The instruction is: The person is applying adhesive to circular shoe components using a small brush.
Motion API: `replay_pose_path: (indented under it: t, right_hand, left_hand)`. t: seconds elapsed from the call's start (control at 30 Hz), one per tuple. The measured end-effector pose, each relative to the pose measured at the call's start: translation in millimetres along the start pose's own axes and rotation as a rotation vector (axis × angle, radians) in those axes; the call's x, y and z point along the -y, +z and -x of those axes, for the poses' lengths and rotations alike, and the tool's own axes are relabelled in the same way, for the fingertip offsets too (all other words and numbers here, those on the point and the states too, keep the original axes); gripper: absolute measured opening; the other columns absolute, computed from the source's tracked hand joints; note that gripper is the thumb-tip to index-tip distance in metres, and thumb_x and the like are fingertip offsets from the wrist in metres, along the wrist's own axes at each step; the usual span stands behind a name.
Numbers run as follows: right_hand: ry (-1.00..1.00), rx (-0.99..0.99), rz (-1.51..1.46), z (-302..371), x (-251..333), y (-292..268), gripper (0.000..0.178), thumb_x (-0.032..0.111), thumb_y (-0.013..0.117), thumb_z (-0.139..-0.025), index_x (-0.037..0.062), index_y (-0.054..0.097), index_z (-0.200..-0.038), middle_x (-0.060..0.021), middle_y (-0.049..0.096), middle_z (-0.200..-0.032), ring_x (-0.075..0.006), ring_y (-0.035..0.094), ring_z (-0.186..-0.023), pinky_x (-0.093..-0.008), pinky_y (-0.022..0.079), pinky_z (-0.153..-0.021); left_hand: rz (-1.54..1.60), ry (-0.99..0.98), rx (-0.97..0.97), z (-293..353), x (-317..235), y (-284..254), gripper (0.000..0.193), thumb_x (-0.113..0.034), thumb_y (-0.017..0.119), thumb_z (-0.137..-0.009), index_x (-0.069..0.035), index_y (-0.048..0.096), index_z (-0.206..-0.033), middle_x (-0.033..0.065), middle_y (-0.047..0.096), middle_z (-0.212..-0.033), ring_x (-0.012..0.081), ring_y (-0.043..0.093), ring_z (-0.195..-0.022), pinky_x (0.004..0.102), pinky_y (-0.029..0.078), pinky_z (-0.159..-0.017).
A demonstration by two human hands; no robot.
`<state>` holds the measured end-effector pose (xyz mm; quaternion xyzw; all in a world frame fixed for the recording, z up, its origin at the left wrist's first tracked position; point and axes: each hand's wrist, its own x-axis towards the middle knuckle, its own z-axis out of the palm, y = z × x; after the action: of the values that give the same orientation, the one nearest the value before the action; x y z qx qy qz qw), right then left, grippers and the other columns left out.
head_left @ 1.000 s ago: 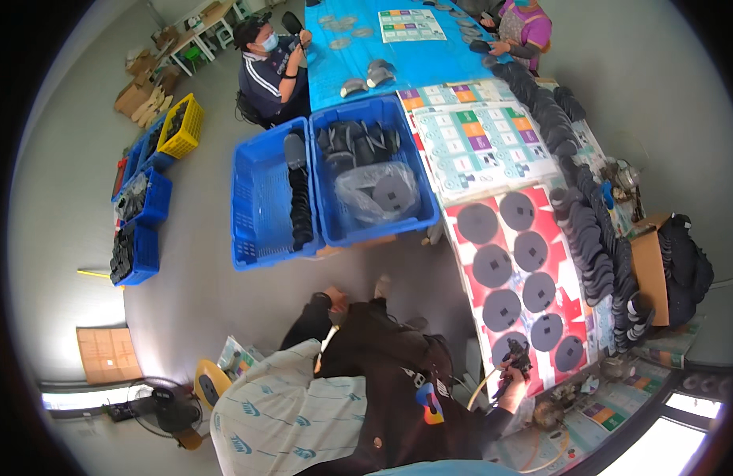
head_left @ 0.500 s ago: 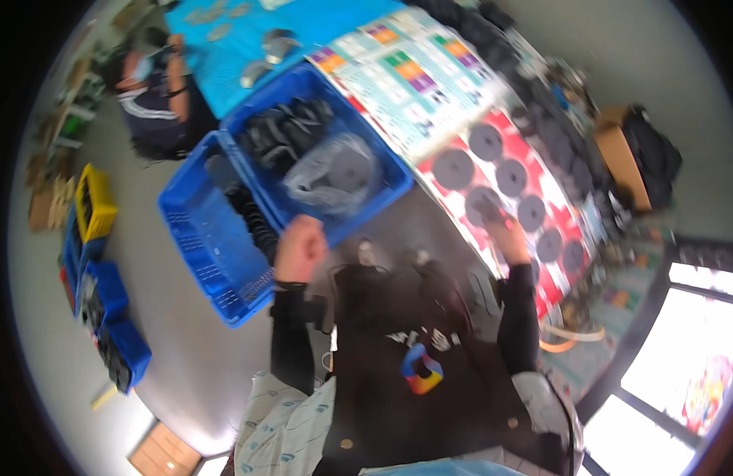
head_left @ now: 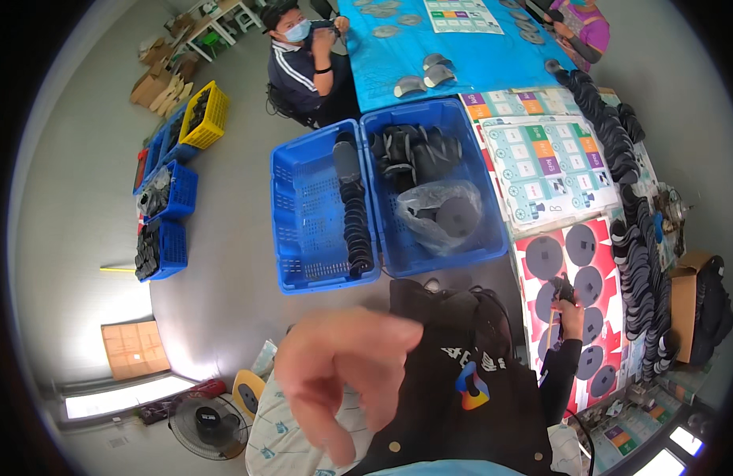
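Observation:
My left hand (head_left: pixel 334 373) is raised close in front of my apron, large and blurred. Its fingers are loosely bent and apart, with nothing visible in them. On the right, my right hand (head_left: pixel 573 319) is closed at a small dark thing (head_left: pixel 563 289) whose kind I cannot make out. A thin tan stick (head_left: pixel 551 329) shows beside that hand. Below it lies a red and white sheet (head_left: pixel 533 301) bearing several dark grey round discs (head_left: pixel 544 258). The hand is over the discs in the left row.
Two blue crates (head_left: pixel 291 226) stand ahead, holding stacked dark curved pieces (head_left: pixel 356 230) and a clear bag (head_left: pixel 414 226) with a disc. Rows of dark pieces (head_left: pixel 634 262) line the table's right side. Two people (head_left: pixel 311 71) sit at the blue-covered table (head_left: pixel 390 59).
My left hand has come back from the crates toward me and up. My right hand stays over the discs. The view has turned, so the crates and table appear farther right.

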<state>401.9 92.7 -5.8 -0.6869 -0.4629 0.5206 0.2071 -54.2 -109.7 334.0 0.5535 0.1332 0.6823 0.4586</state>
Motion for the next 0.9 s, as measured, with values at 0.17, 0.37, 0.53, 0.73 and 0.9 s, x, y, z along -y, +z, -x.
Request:
replay_pose_path:
  t: [0.17, 0.37, 0.53, 0.73, 0.9]
  right_hand:
    - [-0.043, 0.061, 0.073, -17.1, 23.5, 7.2, 0.023, 0.01, 0.065, -0.078, 0.0014, 0.07, -0.099, -0.007, 0.072, -0.086, -0.0209, 0.072, -0.078, -0.0328, 0.048, -0.044]
    - [0.0, 0.092, 0.008, -38.3, 6.7, 4.5, 0.022, 0.013, 0.064, -0.077, 0.0036, 0.069, -0.096, -0.0051, 0.071, -0.082, -0.0177, 0.07, -0.075, -0.0304, 0.046, -0.046]
    - [0.033, 0.148, 0.056, -39.5, 20.3, 2.1, 0.024, 0.014, 0.067, -0.07, 0.0044, 0.069, -0.092, -0.0047, 0.069, -0.079, -0.0185, 0.068, -0.072, -0.032, 0.047, -0.048]
    - [-0.005, 0.01, 0.254, -62.6, 30.1, 8.5, 0.027, 0.014, 0.066, -0.069, 0.0021, 0.069, -0.093, -0.0058, 0.066, -0.075, -0.0192, 0.067, -0.068, -0.0342, 0.05, -0.049]
    - [-0.077, 0.061, 0.197, -66.7, 24.5, 6.5, 0.028, 0.013, 0.065, -0.07, 0.0011, 0.069, -0.095, -0.0058, 0.066, -0.074, -0.0199, 0.067, -0.067, -0.0342, 0.051, -0.048]
  left_hand:
    - [-0.448, -0.555, 0.052, -18.5, 24.9, 6.4, 0.013, -0.007, 0.068, -0.093, -0.003, 0.069, -0.105, 0.004, 0.07, -0.074, 0.0164, 0.066, -0.063, 0.0276, 0.049, -0.055]
    - [-1.142, -1.022, -0.09, 94.7, 170.5, -99.0, 0.044, -0.027, 0.069, -0.1, -0.001, 0.058, -0.134, 0.0119, 0.071, -0.085, 0.0237, 0.068, -0.073, 0.0357, 0.053, -0.067]
    - [-1.056, -1.231, -0.25, 141.2, 177.1, -103.2, 0.046, -0.032, 0.067, -0.101, -0.001, 0.059, -0.134, 0.0146, 0.075, -0.098, 0.0254, 0.073, -0.088, 0.0346, 0.056, -0.081]
    - [-1.018, -1.157, -0.324, 139.8, 186.0, -100.6, 0.045, -0.032, 0.066, -0.102, -0.002, 0.059, -0.135, 0.0131, 0.074, -0.095, 0.0215, 0.072, -0.084, 0.0336, 0.055, -0.078]
    - [-1.019, -1.159, -0.305, 119.4, 186.9, -95.0, 0.045, -0.032, 0.067, -0.101, -0.001, 0.059, -0.134, 0.0134, 0.075, -0.094, 0.0225, 0.071, -0.083, 0.0338, 0.055, -0.078]
